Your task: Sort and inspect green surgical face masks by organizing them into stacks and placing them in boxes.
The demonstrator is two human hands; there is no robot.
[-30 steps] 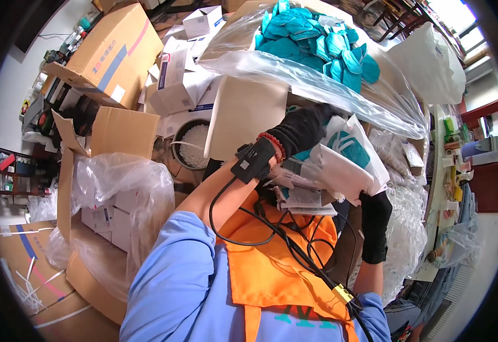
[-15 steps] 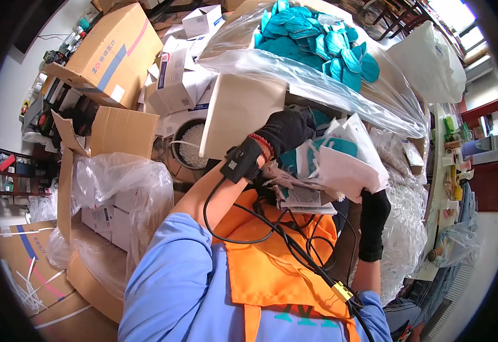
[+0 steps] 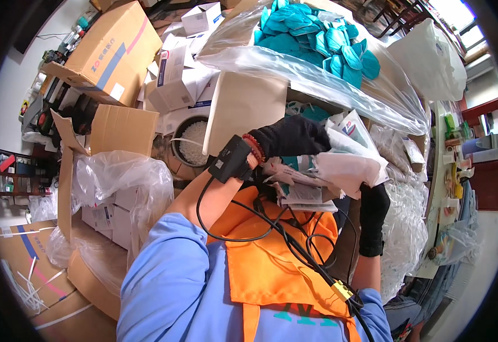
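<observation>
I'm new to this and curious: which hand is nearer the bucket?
Left. The left hand is to the right of the bucket, by the white packets; the right hand is farther right and lower, gripping them.

- We see our black-gloved left hand [image 3: 294,137] against the left edge of some white packets [image 3: 352,172]; its fingertips are hidden.
- Our black-gloved right hand [image 3: 375,219] grips the packets' lower right edge.
- Beyond them, teal pieces [image 3: 294,48] lie heaped on clear plastic film [image 3: 340,102].
- To our left, a bucket [image 3: 176,149] of white pellets [image 3: 193,149] stands near an open carton [image 3: 124,130].
- We wear an orange apron [image 3: 260,273].
</observation>
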